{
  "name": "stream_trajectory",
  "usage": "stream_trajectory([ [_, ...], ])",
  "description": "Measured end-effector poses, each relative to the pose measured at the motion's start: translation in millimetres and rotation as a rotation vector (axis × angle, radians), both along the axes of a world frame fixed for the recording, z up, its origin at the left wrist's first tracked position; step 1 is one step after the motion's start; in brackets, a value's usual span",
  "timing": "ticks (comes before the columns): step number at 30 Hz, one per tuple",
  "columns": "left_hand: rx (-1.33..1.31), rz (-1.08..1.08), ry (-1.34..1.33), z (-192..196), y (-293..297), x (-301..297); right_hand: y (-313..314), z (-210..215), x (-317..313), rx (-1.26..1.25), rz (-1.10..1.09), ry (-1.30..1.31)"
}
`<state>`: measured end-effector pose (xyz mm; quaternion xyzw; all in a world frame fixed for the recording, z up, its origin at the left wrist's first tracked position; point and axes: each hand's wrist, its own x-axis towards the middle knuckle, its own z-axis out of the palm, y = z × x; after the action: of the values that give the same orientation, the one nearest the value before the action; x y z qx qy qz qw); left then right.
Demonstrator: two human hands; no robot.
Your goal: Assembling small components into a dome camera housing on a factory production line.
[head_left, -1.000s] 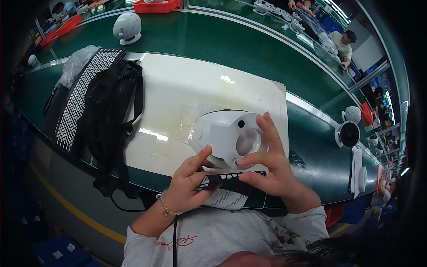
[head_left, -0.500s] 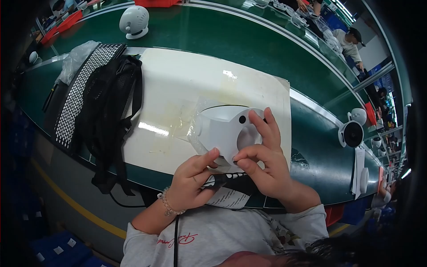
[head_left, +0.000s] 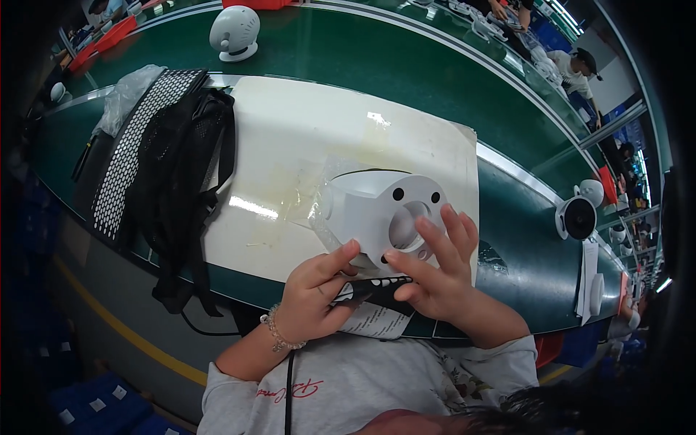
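A white plastic housing (head_left: 355, 210) with a round opening lies on the white board (head_left: 290, 123), resting on clear film (head_left: 317, 210). Round black pads sit on its face: two (head_left: 398, 194) on the far side and one near the lower edge. My right hand (head_left: 438, 279) touches that near pad with the index fingertip; its thumb and other fingers are spread. My left hand (head_left: 312, 293) is closed around a black sheet with white holes (head_left: 362, 288), its index finger reaching to the housing's near left edge. Part of the sheet is hidden by the hand.
A black mesh bag (head_left: 181, 152) and a larger perforated black sheet (head_left: 130, 152) lie at the left, beside a clear plastic bag (head_left: 127, 101). One white device (head_left: 235, 32) stands on the green belt (head_left: 326, 51); another (head_left: 578, 216) is at the right. People work farther off.
My right thumb and index finger have parted from their pinch at the housing's near edge, and the index fingertip rests on the black pad. The device on the belt has shifted slightly right.
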<state>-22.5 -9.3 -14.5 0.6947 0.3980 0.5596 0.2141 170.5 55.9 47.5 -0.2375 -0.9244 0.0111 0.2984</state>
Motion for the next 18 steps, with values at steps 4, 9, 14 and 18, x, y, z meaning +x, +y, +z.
stream_trajectory([
  [4, -0.020, -0.003, -0.015, -3.1, -1.1, -0.8, -15.2, 10.6, -2.9, 0.249, -0.096, -0.247],
  [9, 0.007, -0.010, 0.015, -3.1, 0.7, -0.9, -18.9, 14.6, -1.6, 0.049, -0.144, -0.172],
  [14, 0.038, -0.004, 0.008, -4.0, 0.1, -1.6, -13.6, 25.1, -18.1, -0.278, 0.086, -0.065],
  [18, 0.050, -0.023, 0.053, 0.1, 0.9, -2.9, -14.9, 21.9, -15.3, -0.264, 0.097, -0.045],
])
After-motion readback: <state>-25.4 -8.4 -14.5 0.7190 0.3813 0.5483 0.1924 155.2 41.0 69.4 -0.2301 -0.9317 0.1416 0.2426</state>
